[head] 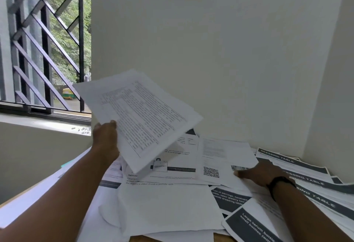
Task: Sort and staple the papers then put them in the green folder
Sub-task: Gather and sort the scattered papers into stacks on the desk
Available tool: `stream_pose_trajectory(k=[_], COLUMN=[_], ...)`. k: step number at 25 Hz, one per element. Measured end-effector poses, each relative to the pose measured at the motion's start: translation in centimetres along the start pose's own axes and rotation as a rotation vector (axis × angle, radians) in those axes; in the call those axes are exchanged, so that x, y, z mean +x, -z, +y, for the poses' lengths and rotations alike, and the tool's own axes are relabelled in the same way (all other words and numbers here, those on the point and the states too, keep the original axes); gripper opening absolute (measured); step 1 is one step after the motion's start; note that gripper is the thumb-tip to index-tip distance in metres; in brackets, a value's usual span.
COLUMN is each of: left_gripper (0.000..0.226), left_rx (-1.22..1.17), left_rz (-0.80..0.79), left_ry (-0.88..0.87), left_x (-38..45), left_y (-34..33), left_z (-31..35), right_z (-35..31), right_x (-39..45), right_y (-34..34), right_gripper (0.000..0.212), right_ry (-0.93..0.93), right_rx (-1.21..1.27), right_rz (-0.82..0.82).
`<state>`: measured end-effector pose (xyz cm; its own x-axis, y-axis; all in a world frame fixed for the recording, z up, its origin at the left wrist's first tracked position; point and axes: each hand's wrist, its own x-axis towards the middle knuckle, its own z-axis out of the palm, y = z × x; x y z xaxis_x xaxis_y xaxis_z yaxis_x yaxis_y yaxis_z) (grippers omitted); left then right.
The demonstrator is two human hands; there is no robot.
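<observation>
Overhead, the left hand [106, 136] holds a sheaf [138, 115] of printed sheets lifted off the counter [28, 201], its grip closed on the sheaf's lower left edge with the thumb on top. The sheaf tilts, its far corner raised toward the window [44, 46]. Below the sheaf, loose papers [168, 203] cover the counter in overlapping layers. Just right of the sheaf lies a sheet with a QR code [211, 171] printed on it. The right hand [262, 173] rests on the papers right of the QR code, fingers pointing toward it and pressing flat on a sheet; whether its grip pinches that sheet cannot be told. A dark band [280, 181] circles the right wrist. Right of the sheaf, along the wall [229, 50], lie sheets with dark banners reading "DRESSING TABLE" [275, 157]. A sliver of green [66, 164] shows at the counter's edge, left of the sheaf, too small to identify.
</observation>
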<state>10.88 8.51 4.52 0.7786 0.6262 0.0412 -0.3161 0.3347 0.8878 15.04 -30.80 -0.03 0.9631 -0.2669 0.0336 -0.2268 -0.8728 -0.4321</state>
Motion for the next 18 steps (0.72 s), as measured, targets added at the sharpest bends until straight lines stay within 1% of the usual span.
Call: stream_pose_trajectory(k=[3,4,5,7,10,12,13,14,15,16,18], left_gripper=[0.032,0.032,0.031,0.027,0.018,0.018,0.018,0.017,0.017,0.017,0.017], left_rx=[-0.022,0.002,0.033,0.084,0.208,0.328,0.389,0.442,0.488,0.522,0.572], left_rz=[0.018,0.013,0.004,-0.032,-0.132,-0.183,-0.196,-0.206,-0.219,-0.235,-0.282], left_ry=[0.033,0.039,0.042,0.049,0.095,0.112,0.115,0.119,0.127,0.144,0.189], left_x=[0.8,0.8,0.5,-0.2,-1.2,-1.5,-1.6,-1.5,-1.5,-1.7,-1.9], left_y=[0.9,0.9,0.8,0.5,-0.1,-0.3,-0.4,-0.4,-0.4,-0.4,-0.6], left_z=[0.1,0.1,0.0,-0.1,-0.4,-0.7,-0.8,-0.8,-0.9,-0.8,-1.0], right_z=[0.3,0.5,0.8,1.1,0.8,0.1,-0.2,-0.3,-0.4,-0.6,-1.2], right_x=[-0.2,-0.1,0.2,0.4,0.2,-0.3,-0.7,-0.9,-1.2,-1.4,-2.0], right_y=[0.7,0.8,1.0,1.2,2.1,2.7,3.0,3.1,3.2,3.2,3.2], right_gripper=[0.038,0.026,0.02,0.013,0.017,0.015,0.018,0.019,0.018,0.013,0.008], right_ry=[-0.008,-0.017,-0.021,-0.017,0.065,0.101,0.099,0.099,0.088,0.08,0.081], right_rx=[0.198,0.257,0.316,0.462,0.714,0.961,1.107,1.259,1.408,1.512,1.606], right_rz=[0.009,0.033,0.071,0.199,0.448,0.533,0.516,0.462,0.365,0.258,0.08])
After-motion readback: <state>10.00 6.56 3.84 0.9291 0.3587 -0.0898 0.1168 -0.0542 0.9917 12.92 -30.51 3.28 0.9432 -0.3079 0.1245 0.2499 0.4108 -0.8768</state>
